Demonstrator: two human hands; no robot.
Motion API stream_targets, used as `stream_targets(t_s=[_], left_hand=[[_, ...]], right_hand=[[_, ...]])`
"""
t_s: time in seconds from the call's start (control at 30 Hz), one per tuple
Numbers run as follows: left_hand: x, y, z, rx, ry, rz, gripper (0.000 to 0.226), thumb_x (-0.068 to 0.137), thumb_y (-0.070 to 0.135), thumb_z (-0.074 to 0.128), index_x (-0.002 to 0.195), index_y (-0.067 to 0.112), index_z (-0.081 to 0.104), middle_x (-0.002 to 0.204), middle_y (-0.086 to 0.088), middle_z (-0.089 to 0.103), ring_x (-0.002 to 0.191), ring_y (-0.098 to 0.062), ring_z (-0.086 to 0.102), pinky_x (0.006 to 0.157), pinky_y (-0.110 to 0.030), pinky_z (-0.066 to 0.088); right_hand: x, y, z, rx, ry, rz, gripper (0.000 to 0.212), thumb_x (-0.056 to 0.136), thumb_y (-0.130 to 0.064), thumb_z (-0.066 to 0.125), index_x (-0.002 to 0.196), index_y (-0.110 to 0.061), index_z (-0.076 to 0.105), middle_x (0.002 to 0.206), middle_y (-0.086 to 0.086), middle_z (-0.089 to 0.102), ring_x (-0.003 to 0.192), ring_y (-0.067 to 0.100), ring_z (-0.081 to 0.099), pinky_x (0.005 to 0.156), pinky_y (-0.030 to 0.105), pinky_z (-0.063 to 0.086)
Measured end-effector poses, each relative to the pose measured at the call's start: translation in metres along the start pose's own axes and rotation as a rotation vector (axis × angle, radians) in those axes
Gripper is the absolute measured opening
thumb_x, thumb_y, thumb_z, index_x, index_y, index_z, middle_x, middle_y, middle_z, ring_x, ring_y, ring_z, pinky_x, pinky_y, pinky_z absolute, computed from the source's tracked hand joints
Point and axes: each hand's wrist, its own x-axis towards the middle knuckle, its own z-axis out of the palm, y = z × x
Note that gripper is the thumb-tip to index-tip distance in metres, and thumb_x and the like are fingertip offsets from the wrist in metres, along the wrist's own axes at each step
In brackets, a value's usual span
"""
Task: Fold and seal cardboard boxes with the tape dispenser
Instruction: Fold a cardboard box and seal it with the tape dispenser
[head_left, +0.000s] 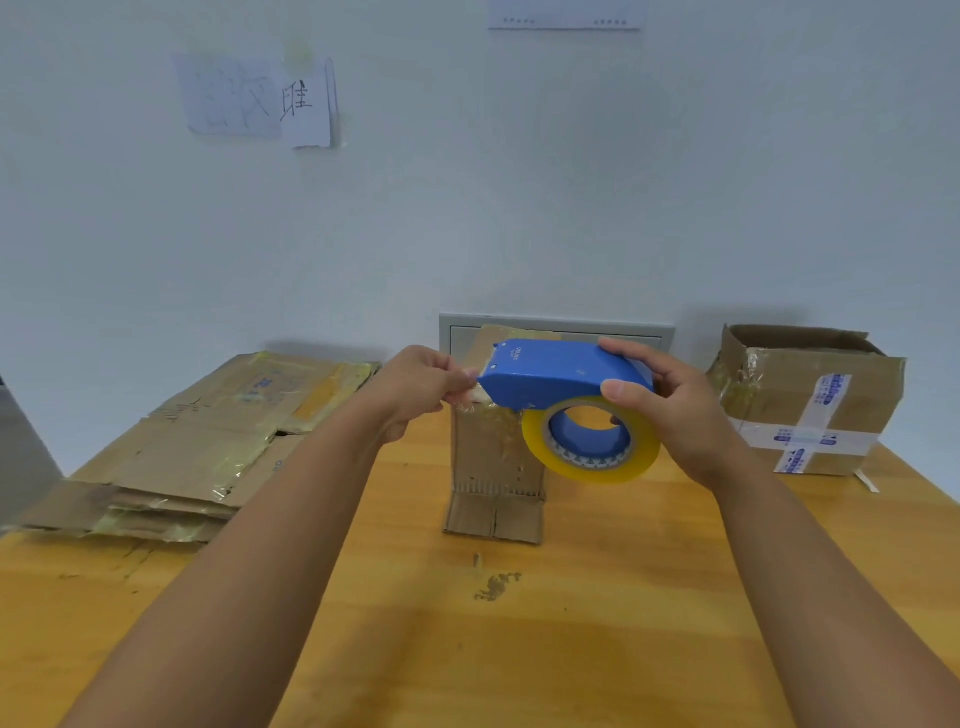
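Observation:
A blue tape dispenser (556, 371) with a yellowish roll of clear tape (592, 441) is held up over the middle of the wooden table (571, 623). My right hand (670, 405) grips the dispenser's rear, thumb on its near side. My left hand (421, 387) pinches the loose tape end (470, 384) at the dispenser's front edge. Behind and below them stands a small, narrow cardboard box (493, 467), upright, with its bottom flaps splayed on the table. The dispenser hides part of its top.
A stack of flattened cardboard boxes (208, 447) lies on the table's left side. A taped, assembled box (810, 400) with open top flaps sits at the right rear. A grey wall panel (556, 327) is behind the small box.

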Motion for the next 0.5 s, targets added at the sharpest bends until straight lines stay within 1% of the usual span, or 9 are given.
stream_targets(t_s=[0.13,0.23,0.3,0.37,0.43,0.5], left_hand=[[0.015,-0.007,-0.020,0.035,0.055,0.007,0.022,0.095,0.023,0.065,0.076,0.012,0.065,0.079,-0.004,0.068,0.079,-0.016,0.055,0.071,-0.027,0.045],[0.020,-0.015,-0.023,0.061,0.024,-0.033,0.018,0.095,0.022,0.065,0.082,0.009,0.067,0.079,-0.004,0.067,0.079,-0.016,0.056,0.070,-0.027,0.045],[0.022,-0.019,-0.014,0.077,0.040,-0.041,0.020,0.094,0.023,0.065,0.085,0.005,0.068,0.077,-0.004,0.066,0.076,-0.017,0.054,0.069,-0.028,0.045],[0.024,-0.021,-0.007,0.073,0.060,-0.054,0.027,0.093,0.027,0.066,0.089,0.000,0.070,0.071,-0.003,0.063,0.071,-0.016,0.051,0.066,-0.028,0.043],[0.028,-0.024,-0.004,0.093,0.080,-0.071,0.039,0.093,0.030,0.068,0.096,-0.009,0.070,0.065,-0.001,0.063,0.064,-0.014,0.049,0.060,-0.025,0.042],[0.031,-0.026,-0.003,0.124,0.095,-0.088,0.042,0.093,0.030,0.067,0.097,-0.012,0.069,0.064,-0.002,0.063,0.062,-0.014,0.048,0.056,-0.022,0.042]], right_hand=[[0.001,-0.001,-0.025,-0.057,0.041,0.028,0.042,0.075,-0.038,0.074,0.117,-0.040,0.070,0.114,-0.010,0.069,0.100,0.013,0.069,0.081,0.025,0.056],[0.001,0.002,-0.040,-0.150,0.004,0.060,0.042,0.078,-0.041,0.080,0.118,-0.042,0.070,0.117,-0.010,0.068,0.104,0.013,0.067,0.088,0.029,0.054],[0.002,0.006,-0.041,-0.197,-0.019,0.075,0.039,0.082,-0.035,0.076,0.119,-0.042,0.067,0.120,-0.013,0.066,0.106,0.011,0.065,0.086,0.023,0.051],[0.004,0.007,-0.042,-0.222,-0.032,0.082,0.038,0.085,-0.030,0.073,0.120,-0.043,0.066,0.122,-0.016,0.065,0.107,0.007,0.064,0.085,0.020,0.048],[0.005,0.007,-0.043,-0.242,-0.044,0.095,0.038,0.086,-0.031,0.072,0.122,-0.043,0.065,0.122,-0.018,0.063,0.107,0.006,0.062,0.086,0.021,0.047],[0.008,0.006,-0.044,-0.266,-0.055,0.098,0.039,0.088,-0.032,0.071,0.124,-0.042,0.064,0.122,-0.020,0.062,0.106,0.004,0.062,0.087,0.021,0.047]])
